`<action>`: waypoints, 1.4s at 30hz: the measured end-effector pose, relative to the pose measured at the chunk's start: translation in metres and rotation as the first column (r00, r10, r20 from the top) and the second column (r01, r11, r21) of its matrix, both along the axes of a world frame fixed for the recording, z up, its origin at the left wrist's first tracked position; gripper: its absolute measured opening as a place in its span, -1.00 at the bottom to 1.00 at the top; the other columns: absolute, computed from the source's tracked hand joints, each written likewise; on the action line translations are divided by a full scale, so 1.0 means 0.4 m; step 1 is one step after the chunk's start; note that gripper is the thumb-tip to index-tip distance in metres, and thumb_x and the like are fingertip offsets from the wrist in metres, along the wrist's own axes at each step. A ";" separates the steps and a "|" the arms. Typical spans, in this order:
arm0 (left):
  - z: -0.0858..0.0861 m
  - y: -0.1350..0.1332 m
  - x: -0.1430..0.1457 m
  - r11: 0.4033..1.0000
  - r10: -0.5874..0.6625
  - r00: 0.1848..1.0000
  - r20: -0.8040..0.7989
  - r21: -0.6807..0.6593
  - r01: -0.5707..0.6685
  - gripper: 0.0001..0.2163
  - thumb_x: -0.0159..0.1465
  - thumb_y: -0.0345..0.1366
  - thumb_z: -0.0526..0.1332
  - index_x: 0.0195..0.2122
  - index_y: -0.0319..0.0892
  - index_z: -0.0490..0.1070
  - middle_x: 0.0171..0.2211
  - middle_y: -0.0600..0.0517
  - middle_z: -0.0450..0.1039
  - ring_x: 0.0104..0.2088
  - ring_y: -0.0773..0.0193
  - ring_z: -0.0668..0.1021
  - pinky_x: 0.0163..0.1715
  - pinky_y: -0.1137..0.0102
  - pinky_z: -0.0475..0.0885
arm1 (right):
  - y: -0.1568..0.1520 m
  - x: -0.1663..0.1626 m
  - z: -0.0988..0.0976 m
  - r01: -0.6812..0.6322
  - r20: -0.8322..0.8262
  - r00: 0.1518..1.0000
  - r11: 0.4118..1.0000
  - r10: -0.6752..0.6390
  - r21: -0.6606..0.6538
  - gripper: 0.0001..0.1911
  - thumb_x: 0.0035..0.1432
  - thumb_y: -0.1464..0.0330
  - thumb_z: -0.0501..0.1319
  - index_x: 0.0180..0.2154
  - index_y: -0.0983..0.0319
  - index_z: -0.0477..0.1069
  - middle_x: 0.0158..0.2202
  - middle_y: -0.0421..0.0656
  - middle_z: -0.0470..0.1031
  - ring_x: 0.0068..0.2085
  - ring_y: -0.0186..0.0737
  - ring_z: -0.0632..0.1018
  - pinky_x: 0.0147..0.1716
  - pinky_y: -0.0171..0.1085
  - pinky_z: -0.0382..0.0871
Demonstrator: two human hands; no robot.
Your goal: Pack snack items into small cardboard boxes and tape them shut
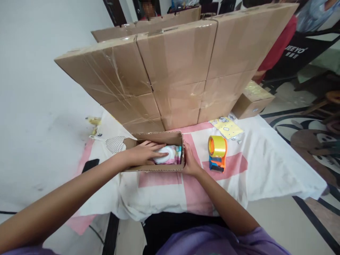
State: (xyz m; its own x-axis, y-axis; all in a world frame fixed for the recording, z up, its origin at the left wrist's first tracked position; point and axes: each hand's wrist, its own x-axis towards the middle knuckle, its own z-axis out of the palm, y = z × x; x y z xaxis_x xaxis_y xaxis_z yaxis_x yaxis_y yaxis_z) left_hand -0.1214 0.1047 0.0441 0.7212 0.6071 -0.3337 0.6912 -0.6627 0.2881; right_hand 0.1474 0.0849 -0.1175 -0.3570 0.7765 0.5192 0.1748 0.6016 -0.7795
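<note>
A small open cardboard box (pixel 159 137) lies on a white and pink cloth (pixel 260 166). Inside it rests a white rounded item (pixel 163 156) beside something with a colourful print (pixel 177 153). My left hand (pixel 145 152) reaches into the box, fingers stretched flat over the white item. My right hand (pixel 189 159) presses against the box's right wall, its fingers partly hidden behind the wall.
An orange and blue tape dispenser (pixel 217 153) with yellowish tape stands right of the box. A wall of taped cardboard boxes (pixel 175 71) rises behind. A yellow sticker sheet (pixel 227 128) and a black phone (pixel 90 164) lie on the cloth. People stand beyond the boxes.
</note>
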 end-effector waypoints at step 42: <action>-0.155 -0.231 0.151 0.604 0.409 0.789 0.458 0.513 -0.610 -0.51 0.39 -0.06 0.21 0.31 -0.05 0.40 0.34 -0.16 0.37 0.35 -0.22 0.38 0.27 -0.12 0.26 | -0.034 0.328 0.101 0.349 -0.084 0.875 0.741 -0.477 -0.574 -0.37 0.00 -0.06 0.39 -0.05 0.22 0.39 -0.16 -0.03 0.60 -0.13 0.05 0.63 -0.13 -0.02 0.58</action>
